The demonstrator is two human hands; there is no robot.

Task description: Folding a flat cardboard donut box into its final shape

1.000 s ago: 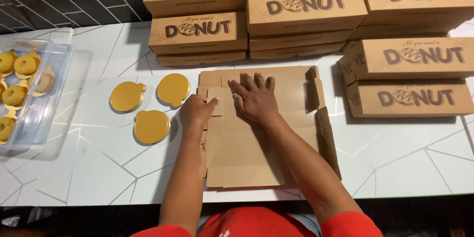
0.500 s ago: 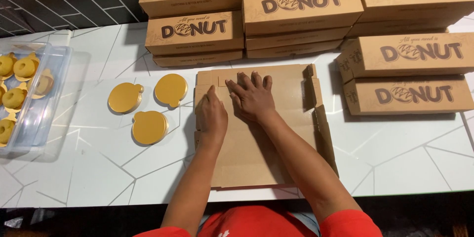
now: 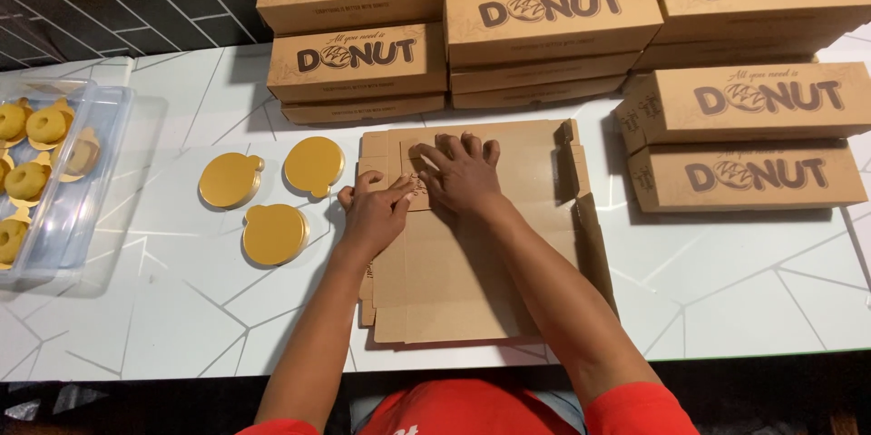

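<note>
1. Cardboard is what I have in hand: a flat, unfolded brown cardboard box blank (image 3: 472,254) on the white tabletop (image 3: 726,281), its long axis running away from me.
2. My right hand (image 3: 464,176), grip spread flat, presses the far panel.
3. My left hand (image 3: 374,213), grip curled on the left flap edge, is nearer the three round gold cake boards (image 3: 272,190).
</note>
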